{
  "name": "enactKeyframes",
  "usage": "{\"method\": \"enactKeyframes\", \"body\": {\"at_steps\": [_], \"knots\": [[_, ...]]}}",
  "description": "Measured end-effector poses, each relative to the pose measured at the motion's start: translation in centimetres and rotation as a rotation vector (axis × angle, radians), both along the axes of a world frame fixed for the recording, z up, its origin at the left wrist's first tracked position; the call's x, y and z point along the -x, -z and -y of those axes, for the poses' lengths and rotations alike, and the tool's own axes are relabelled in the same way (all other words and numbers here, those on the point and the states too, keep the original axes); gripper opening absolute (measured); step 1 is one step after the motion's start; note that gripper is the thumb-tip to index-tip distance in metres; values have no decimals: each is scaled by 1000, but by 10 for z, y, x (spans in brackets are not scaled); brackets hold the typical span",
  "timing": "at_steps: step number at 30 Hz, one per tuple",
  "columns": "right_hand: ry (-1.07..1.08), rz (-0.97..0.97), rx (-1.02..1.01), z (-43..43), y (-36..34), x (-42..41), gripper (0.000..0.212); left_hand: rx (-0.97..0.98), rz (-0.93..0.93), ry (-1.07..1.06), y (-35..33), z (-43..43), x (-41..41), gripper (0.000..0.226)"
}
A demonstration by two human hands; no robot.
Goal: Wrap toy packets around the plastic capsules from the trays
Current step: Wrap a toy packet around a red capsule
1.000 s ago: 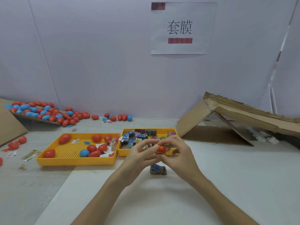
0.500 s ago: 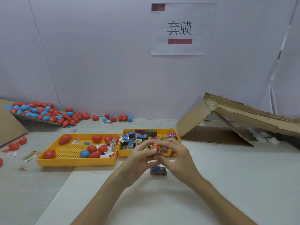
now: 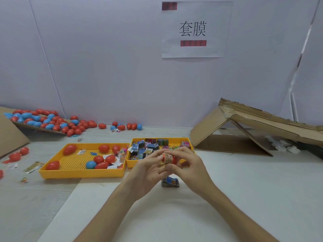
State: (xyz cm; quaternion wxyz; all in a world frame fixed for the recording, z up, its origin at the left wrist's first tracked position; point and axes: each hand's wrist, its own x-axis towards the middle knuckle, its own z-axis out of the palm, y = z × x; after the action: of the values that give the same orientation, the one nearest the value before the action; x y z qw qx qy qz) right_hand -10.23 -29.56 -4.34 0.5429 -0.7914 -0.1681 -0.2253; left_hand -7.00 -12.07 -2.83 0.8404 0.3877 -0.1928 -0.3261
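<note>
A red capsule [image 3: 169, 158] with a printed packet wrapped around it sits between the fingertips of both hands, above the table's middle. My left hand [image 3: 148, 170] grips it from the left, my right hand [image 3: 189, 167] from the right. Behind the hands stands a yellow tray of toy packets [image 3: 189, 143]. To its left, a second yellow tray [image 3: 78, 172] holds several red capsules and one blue capsule [image 3: 90, 164]. A wrapped packet bundle [image 3: 170, 182] lies on the table just under my hands.
A heap of red and blue capsules [image 3: 50, 122] lies on a cardboard sheet at the back left. A collapsed cardboard box [image 3: 253, 130] stands at the right. Loose capsules and wrappers [image 3: 32, 166] are scattered at the left edge. A paper sign [image 3: 194, 29] hangs on the wall.
The capsule has turned between my fingers: the bare red end showed before, and now the printed packet around it faces the camera. My hands stay in the same place.
</note>
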Motion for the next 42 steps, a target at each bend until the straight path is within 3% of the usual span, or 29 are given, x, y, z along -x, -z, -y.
{"method": "enactKeyframes", "body": {"at_steps": [12, 19, 27, 34, 37, 42], "knots": [[-108, -178, -334, 4, -9, 4, 24, 44, 74, 37, -1, 0, 1, 56], [-205, -251, -447, 7, -8, 1, 35, 42, 85, 24, 0, -1, 1, 56], [-249, -277, -494, 8, -10, 2, 34, 63, 61, 24, 1, 0, 2, 46], [-255, -293, -504, 10, -10, 2, 23, 37, 86, 13, 0, 1, 2, 51], [-246, -320, -515, 11, -11, 1, 32, -17, 142, -31, -1, 2, 2, 54], [-162, -283, -386, 8, -13, 3, 34, -42, 181, -114, -3, 2, 0, 58]]}}
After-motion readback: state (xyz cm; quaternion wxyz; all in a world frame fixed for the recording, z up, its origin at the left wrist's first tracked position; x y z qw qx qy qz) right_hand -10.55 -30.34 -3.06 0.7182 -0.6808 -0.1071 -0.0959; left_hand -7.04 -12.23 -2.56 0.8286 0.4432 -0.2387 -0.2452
